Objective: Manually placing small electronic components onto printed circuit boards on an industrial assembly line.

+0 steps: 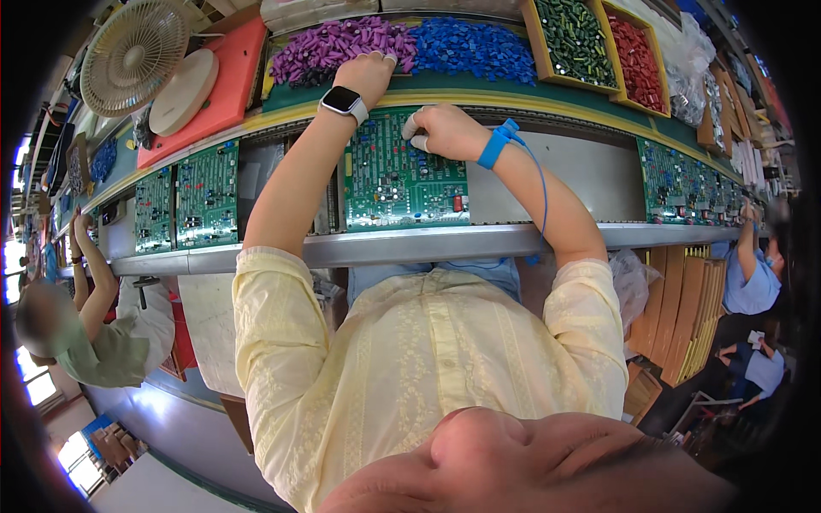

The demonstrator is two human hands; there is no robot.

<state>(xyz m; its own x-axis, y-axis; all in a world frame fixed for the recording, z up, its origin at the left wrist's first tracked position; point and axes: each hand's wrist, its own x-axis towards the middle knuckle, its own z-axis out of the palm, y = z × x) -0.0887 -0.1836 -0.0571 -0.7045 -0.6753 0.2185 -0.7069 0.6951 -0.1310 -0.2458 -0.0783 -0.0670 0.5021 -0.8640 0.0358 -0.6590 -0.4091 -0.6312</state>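
My left hand digs curled fingers into the purple parts pile; whether it pinches one I cannot tell. My right hand presses pinched fingertips onto the green circuit board below; I'd seat components squarely.

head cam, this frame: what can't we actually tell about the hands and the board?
- Left hand fingertips: buried in the purple parts, head view; any grip on one is hidden.
- Right hand: fingers curl down onto the board; what they pinch, if anything, is covered by the hand itself.
- Board components: too small to identify.
- Board's near edge: cut off by the metal rail.
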